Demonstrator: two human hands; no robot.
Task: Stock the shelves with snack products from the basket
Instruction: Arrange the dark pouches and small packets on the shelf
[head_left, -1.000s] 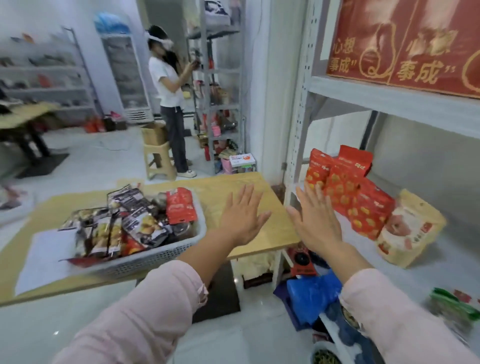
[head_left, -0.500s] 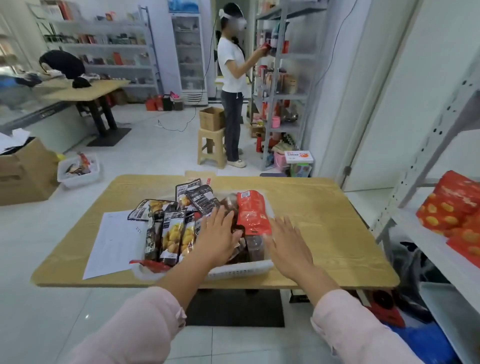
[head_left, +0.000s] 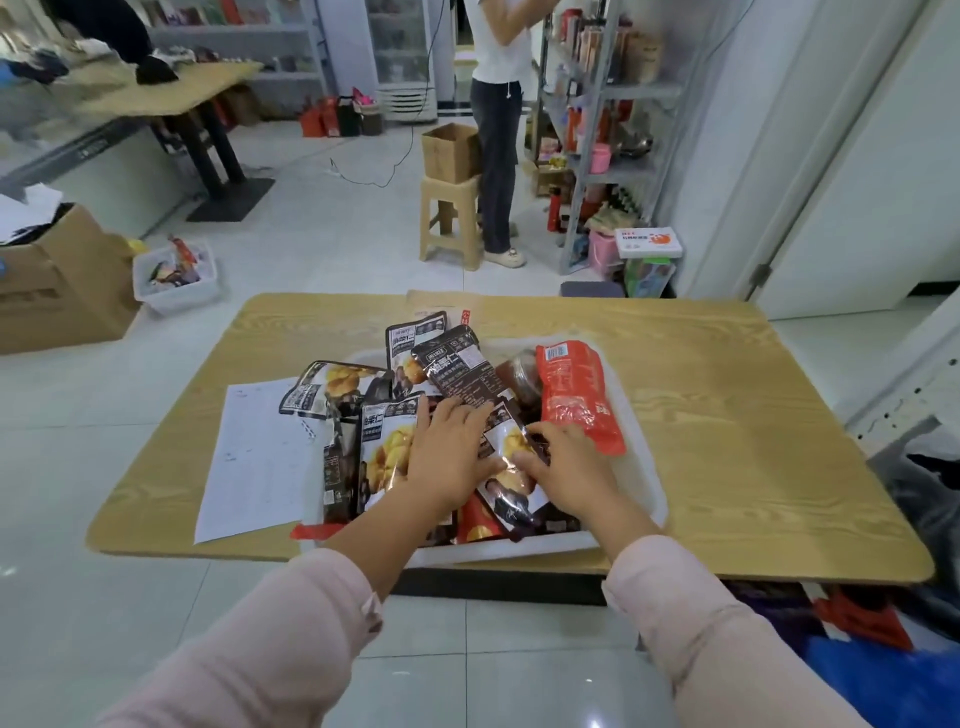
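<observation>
While the pale wood-grain table (head_left: 727, 415) is carrying the white plastic basket (head_left: 641, 467) near its front edge, both hands are reaching into the heap of snacks inside. The left hand (head_left: 447, 460) is lying on the dark packets with its fingers stretched out flat, gripping nothing. The right hand (head_left: 569, 467) is curling its fingers and thumb round the top edge of a dark snack packet (head_left: 511, 491) printed with yellow pieces. A red-orange foil packet (head_left: 574, 395) is lying along the basket's right side, and a white paper sheet (head_left: 254, 457) is lying on the table just beside the basket's left. On the pale tiled floor (head_left: 337, 244) beyond, another person (head_left: 496, 130) is standing at grey metal shelving (head_left: 618, 169), next to a beige plastic stool (head_left: 449, 218) bearing a brown cardboard box (head_left: 449, 153).
</observation>
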